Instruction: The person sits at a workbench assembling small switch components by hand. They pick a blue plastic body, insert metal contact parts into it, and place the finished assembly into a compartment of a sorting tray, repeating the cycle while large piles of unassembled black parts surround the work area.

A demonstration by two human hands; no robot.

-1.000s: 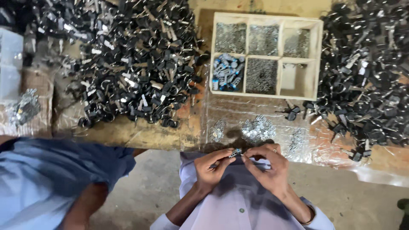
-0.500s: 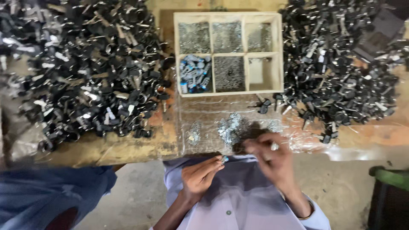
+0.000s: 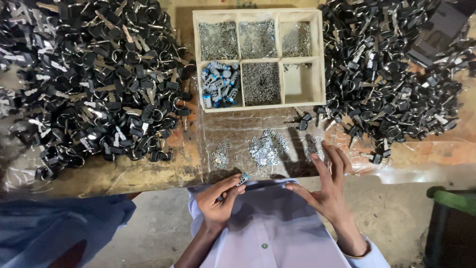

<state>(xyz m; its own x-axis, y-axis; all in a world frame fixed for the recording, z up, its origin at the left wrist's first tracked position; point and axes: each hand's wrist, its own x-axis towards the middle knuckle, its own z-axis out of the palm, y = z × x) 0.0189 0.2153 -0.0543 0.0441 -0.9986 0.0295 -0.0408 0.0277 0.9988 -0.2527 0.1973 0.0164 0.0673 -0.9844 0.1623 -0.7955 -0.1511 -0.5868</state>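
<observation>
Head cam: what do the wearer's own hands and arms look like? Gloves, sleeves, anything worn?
Both hands are bare: no gloves on the left hand or the right hand, and no rings that I can make out. The right arm ends in a pale lavender-blue shirt cuff. The left forearm shows bare, with the same pale sleeve only beside it. The shirt front is buttoned.

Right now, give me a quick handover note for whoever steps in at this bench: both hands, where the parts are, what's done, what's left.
Left hand: pinches a small blue-and-silver lock cylinder at the bench edge.
Right hand: open, empty, fingertips by the small metal pieces on the clear plastic sheet.
Wooden tray: more blue cylinders in the lower left compartment, small metal parts in four others, the lower right one nearly bare.
Piles of black-headed keys lie left and right.
Done: cylinder in hand. Left: it is not yet set down; loose pieces remain on the sheet.
</observation>
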